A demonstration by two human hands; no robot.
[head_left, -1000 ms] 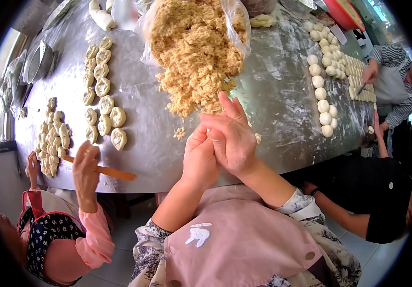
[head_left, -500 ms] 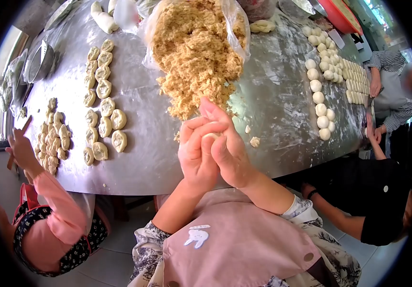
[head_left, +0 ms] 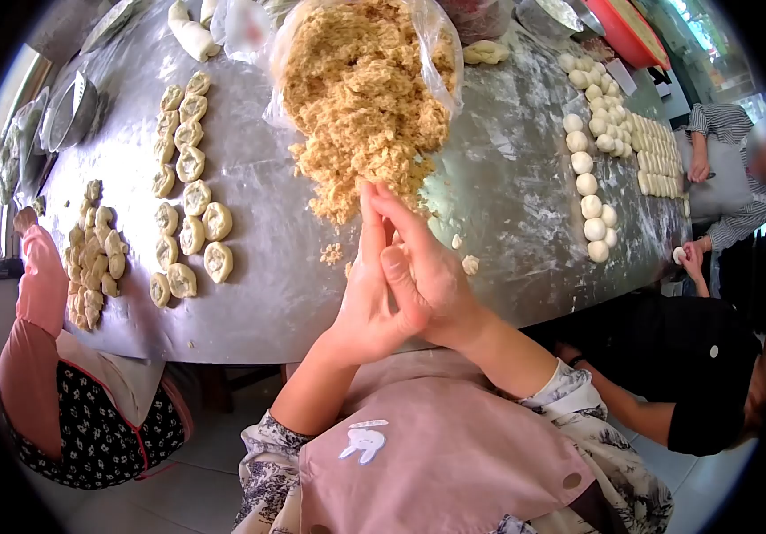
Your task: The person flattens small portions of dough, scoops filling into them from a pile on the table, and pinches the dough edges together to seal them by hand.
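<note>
My left hand (head_left: pixel 365 303) and my right hand (head_left: pixel 436 280) are pressed palm to palm above the near edge of the steel table. Their fingers point away from me, fairly straight, and my right thumb lies across the front. Whatever sits between the palms is hidden. Just beyond my fingertips is a heap of crumbly golden filling (head_left: pixel 356 107), spilling out of a clear plastic bag (head_left: pixel 441 53). A few loose crumbs (head_left: pixel 470 264) lie beside my right hand, and more lie to the left.
Rows of dough cups (head_left: pixel 191 196) and a pile of small dough pieces (head_left: pixel 93 258) lie left. White dough balls (head_left: pixel 587 184) and rolled dough pieces (head_left: pixel 656 151) line the right. One person in pink sleeves (head_left: pixel 40 285) stands left; others work at right, one hand (head_left: pixel 693 258) holding a ball.
My interlaced, curled fingers have straightened, and my palms now lie flatter together. The person at left has swung an arm farther back. At right, a dough ball now shows by a co-worker's hand.
</note>
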